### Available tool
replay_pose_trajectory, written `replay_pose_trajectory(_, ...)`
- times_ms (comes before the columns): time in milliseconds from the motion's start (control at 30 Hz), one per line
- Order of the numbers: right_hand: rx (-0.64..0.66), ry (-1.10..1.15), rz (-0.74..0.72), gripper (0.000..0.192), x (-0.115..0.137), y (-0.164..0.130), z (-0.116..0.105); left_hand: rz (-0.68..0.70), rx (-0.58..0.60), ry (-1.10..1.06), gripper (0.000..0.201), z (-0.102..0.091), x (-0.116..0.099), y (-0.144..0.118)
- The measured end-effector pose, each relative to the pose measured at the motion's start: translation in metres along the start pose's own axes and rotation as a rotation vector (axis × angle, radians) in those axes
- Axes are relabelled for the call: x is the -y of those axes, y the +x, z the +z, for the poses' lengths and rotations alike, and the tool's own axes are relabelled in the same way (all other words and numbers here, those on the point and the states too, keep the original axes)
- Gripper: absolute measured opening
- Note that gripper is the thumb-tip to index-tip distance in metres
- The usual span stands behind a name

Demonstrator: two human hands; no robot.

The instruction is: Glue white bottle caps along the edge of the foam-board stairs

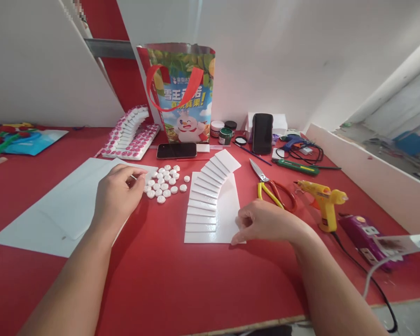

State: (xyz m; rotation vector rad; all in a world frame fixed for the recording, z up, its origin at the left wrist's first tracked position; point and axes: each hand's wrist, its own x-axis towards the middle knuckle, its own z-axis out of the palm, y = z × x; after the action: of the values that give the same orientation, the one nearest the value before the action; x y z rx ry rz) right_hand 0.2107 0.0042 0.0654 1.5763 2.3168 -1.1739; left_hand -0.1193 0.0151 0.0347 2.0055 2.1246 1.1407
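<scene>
Hands both sit low on the red table (161,280). Left hand (117,193) curls palm-down, fingertips pinched at the small round white discs (164,183) lying at its 3 o'clock; whether it grips one, can't tell. Right hand (266,221) is loosely bent, fingertips pressing the white foam board with fanned strips (213,205), at its 9 o'clock.

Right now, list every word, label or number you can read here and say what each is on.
"雪王" and "真果!": large white characters on the paper bag; the characters between them are unclear.
Small white line above them on the bag: too small to read.
Purple power strip: marks blurred, unreadable.
Paint jars: no legible label.
</scene>
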Motion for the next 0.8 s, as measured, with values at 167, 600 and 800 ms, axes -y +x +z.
replay_pose_trajectory(167,0.007,-0.131,0.006,0.05,0.005,0.006,0.007,-0.133,-0.022,-0.083,0.016,-0.005,0.003,0.001)
replay_pose_trajectory(600,-0.065,-0.172,-0.031,0.042,0.004,0.011,0.011,-0.198,0.19,-0.016,0.018,-0.007,0.007,0.002)
replay_pose_trajectory(800,-0.046,-0.014,-0.019,0.047,-0.002,0.011,0.01,-0.172,0.451,0.05,0.019,-0.014,0.011,0.003)
